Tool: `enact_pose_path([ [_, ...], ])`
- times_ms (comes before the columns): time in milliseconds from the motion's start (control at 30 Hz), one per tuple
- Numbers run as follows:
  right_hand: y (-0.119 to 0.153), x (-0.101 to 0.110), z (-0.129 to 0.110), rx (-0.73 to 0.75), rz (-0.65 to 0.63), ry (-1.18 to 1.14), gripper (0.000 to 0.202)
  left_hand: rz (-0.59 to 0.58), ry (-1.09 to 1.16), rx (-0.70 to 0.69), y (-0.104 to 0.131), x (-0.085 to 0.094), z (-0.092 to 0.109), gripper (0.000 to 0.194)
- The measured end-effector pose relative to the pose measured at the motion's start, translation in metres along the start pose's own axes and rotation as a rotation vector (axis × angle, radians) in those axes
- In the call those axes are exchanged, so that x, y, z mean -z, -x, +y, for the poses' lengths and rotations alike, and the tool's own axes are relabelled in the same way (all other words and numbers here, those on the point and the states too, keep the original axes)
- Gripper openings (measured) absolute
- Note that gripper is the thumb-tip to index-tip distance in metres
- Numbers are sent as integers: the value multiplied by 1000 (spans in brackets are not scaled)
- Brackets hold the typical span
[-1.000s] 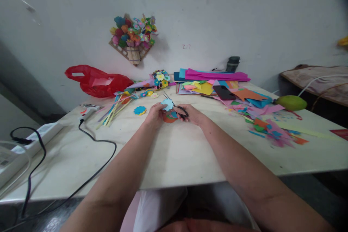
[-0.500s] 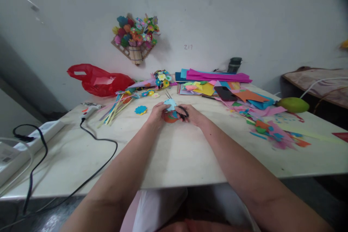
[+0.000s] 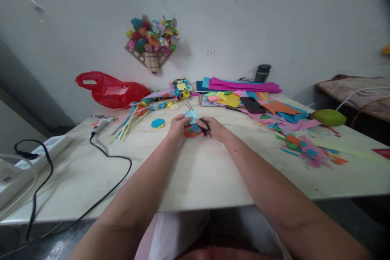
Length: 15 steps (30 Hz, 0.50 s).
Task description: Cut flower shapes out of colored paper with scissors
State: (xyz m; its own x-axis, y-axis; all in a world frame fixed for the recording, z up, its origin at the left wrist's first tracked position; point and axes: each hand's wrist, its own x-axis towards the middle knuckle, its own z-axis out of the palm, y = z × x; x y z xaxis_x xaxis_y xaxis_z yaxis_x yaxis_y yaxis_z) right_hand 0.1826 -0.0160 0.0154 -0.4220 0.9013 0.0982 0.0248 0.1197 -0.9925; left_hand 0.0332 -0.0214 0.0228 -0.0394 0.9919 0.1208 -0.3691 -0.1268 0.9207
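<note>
My left hand (image 3: 177,127) pinches a light blue paper flower (image 3: 191,117) with a scalloped edge over the middle of the table. The black-handled scissors (image 3: 204,126) are in my right hand (image 3: 213,128), their blades pointing away past the flower. Thumb and fingers of the right hand also reach the flower's near side. Under both hands, an orange round paper piece (image 3: 191,133) shows, with a bit of blue beside it; whether it is held or lies on the table I cannot tell. Left of my hands lies a blue scalloped paper flower (image 3: 157,123).
Paper strips (image 3: 129,124), a glue gun (image 3: 102,124) and its cord occupy the left. Behind are a red bag (image 3: 114,91) and a paper bouquet (image 3: 182,88). Paper sheets (image 3: 243,85), a phone (image 3: 252,105), scraps (image 3: 310,150) and a green mango-like fruit (image 3: 329,117) lie right.
Both hands hold nearly the same place. The light blue flower has turned slightly and shifted a little to the right, with the scissors still beside it.
</note>
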Motion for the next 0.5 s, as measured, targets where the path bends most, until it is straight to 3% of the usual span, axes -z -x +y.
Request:
enact_pose_path([
  [500, 0, -3, -2, 0, 28, 47, 34, 22, -29, -12, -3, 2, -2, 13],
])
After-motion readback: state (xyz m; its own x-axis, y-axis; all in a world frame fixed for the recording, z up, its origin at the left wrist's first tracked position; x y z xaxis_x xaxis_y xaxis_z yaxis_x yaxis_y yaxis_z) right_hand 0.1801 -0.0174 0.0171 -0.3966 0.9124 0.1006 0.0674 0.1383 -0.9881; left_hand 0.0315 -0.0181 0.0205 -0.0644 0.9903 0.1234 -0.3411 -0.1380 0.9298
